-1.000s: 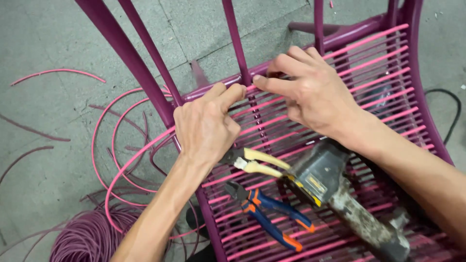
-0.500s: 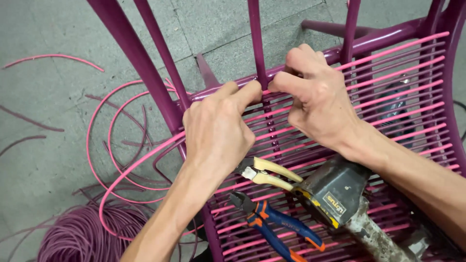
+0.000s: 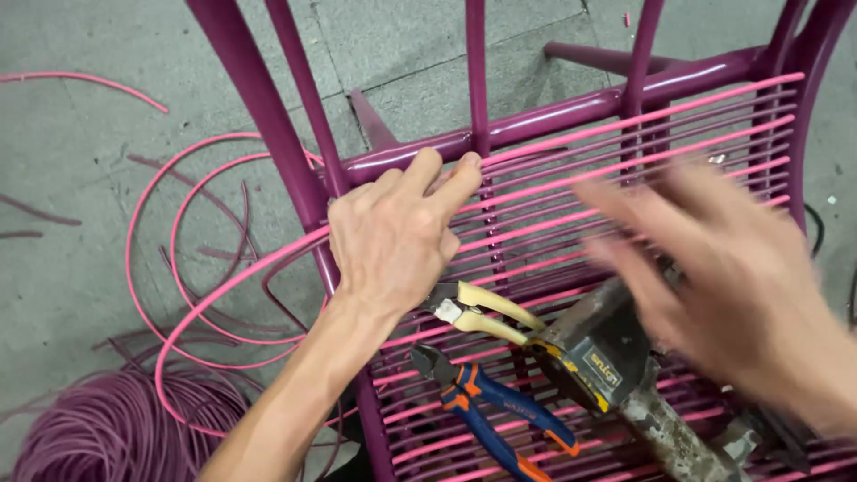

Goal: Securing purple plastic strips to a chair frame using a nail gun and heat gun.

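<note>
Left hand (image 3: 393,236) fingertips on pink cord (image 3: 571,134); right hand (image 3: 741,277) blurred above heat gun (image 3: 598,357)

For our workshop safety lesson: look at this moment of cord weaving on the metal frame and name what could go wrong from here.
1. The left hand alone pins the pink cord at the purple frame bar; the cord might slip loose.
2. The blurred right hand sweeps just above the heat tool and yellow-handled pliers; it could knock them or get hurt.
3. Loose cord loops on the floor could snag.
</note>
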